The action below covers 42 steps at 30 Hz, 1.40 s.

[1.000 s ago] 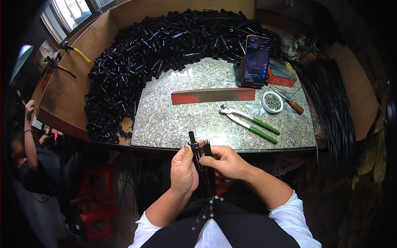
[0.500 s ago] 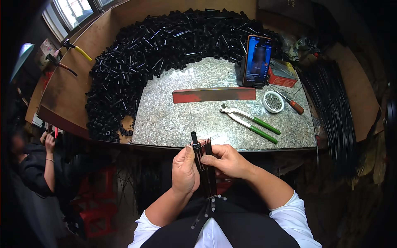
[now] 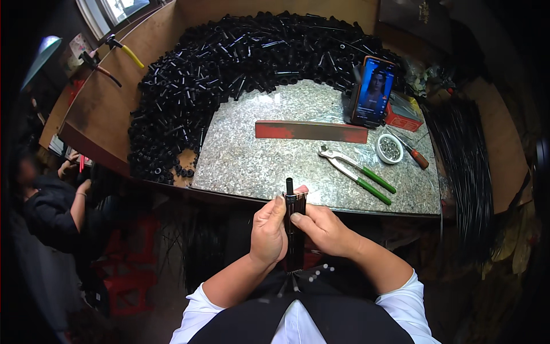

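In front of my body, just off the near edge of the stone slab (image 3: 229,166), I hold a folded black umbrella frame (image 3: 294,243) upright. Its thin ribs hang down toward my lap, with small pale tips at their ends. My left hand (image 3: 267,232) is closed around the frame from the left, thumb up near the black tube end (image 3: 289,184). From the right, my right hand (image 3: 327,230) grips the ribs with its thumb across them. Green-handled pincers (image 3: 358,175) lie on the slab beyond my right hand.
A heap of black tubular parts (image 3: 240,57) rings the slab. On it are a red-and-dark bar (image 3: 312,131), a bowl (image 3: 379,151) of small metal bits, a screwdriver (image 3: 420,159), a propped phone (image 3: 372,97) and a red box (image 3: 404,121). Black rods (image 3: 467,178) hang at right; another person (image 3: 54,200) works at left.
The view has shifted, so the bench things sit farther right. Both hands still grip the umbrella frame; its ribs are bunched closer together, and the pale tips have swung.
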Tool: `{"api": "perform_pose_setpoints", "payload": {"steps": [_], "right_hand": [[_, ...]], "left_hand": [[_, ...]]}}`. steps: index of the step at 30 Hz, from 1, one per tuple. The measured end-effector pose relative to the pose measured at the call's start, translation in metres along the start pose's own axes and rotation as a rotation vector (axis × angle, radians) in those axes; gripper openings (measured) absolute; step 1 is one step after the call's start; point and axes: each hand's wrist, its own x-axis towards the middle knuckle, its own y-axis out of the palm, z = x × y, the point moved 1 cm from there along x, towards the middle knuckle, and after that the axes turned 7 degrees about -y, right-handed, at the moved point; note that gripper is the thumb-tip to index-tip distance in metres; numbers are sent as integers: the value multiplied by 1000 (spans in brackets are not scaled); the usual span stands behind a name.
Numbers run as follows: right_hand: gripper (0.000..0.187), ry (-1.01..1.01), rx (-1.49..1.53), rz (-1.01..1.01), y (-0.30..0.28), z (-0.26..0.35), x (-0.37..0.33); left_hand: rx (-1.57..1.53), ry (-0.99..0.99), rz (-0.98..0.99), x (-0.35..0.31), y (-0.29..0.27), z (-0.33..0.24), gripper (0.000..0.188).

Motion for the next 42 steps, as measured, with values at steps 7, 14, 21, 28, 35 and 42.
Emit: {"api": "perform_pose_setpoints", "payload": {"steps": [7,14,21,28,35,42], "right_hand": [[31,47,-134,44,0,7,-1],[25,219,-151,101,-11,7,-9],[14,71,-542,72,-74,32,18],[20,-236,-997,-297,-111,-3,128],[27,46,-1317,-298,-143,-66,225],[22,100,-1369,-277,-150,-73,251]], "left_hand": [[-4,-39,104,0,-6,-4,39],[-151,-163,283,1,-11,-8,35],[-284,-257,362,2,-19,-7,44],[-85,-151,220,2,-9,-10,46],[-68,-158,156,2,-10,-9,48],[-47,-155,151,4,-12,-11,49]]}}
